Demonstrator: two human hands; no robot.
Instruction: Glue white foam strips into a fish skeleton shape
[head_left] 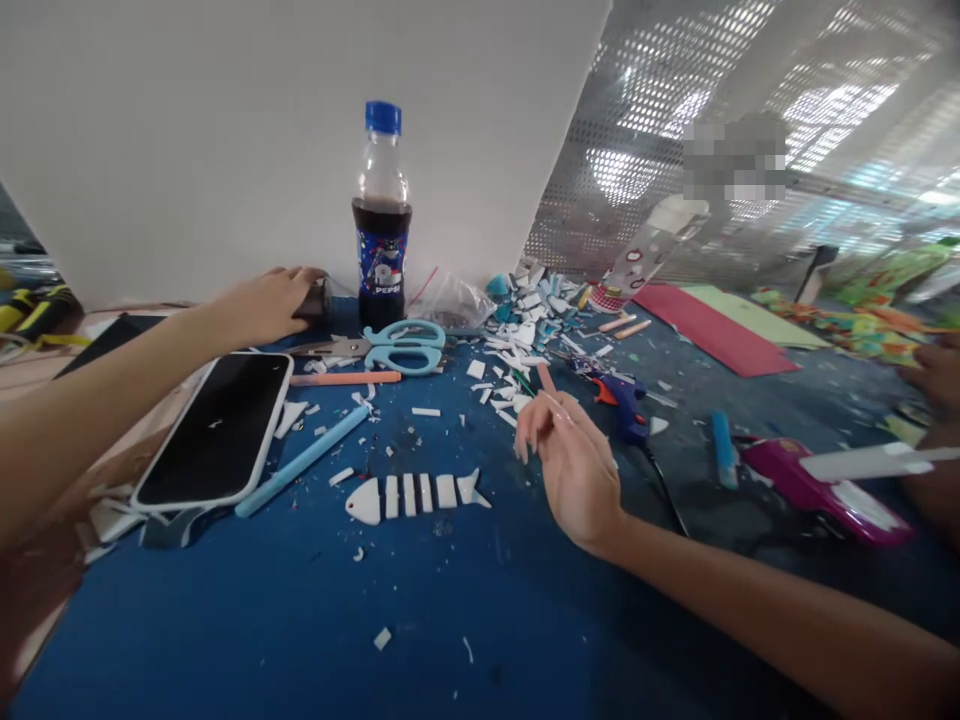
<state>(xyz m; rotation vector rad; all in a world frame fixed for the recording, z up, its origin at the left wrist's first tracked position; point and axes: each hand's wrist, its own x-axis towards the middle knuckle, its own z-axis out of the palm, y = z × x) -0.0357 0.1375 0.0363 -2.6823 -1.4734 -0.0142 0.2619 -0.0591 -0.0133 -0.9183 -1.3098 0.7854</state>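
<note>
The right hand's fingers (536, 420) hang loosely curled and slightly apart above the blue counter (300, 620), clamped on nothing; the right hand (574, 470) hovers at about three o'clock from the white foam fish skeleton (416, 495), near it but not touching. The left hand (262, 300) lies at ten o'clock from the fish, its fingers closed over a small dark object (319, 298) beside the Pepsi bottle (382, 225); what that object is cannot be made out. As a judgement, the fish looks mostly laid out: head, four rib pieces and tail sit in a row, with small gaps between them, and whether they are glued down cannot be told. Outward from there, a blue pen (300, 462) and a phone (214, 430) lie at nine o'clock of the fish, light blue scissors (401, 345) and an orange pen (345, 378) at twelve, a heap of white offcuts (525, 330) at one o'clock, and a blue glue gun (622, 400) just beyond the right hand. A magenta object (817, 490) at three o'clock is blurred and hard to name. Another person's hand (937, 370) shows at the right edge, cut off by the frame, and the left forearm hides part of the counter's left side
</note>
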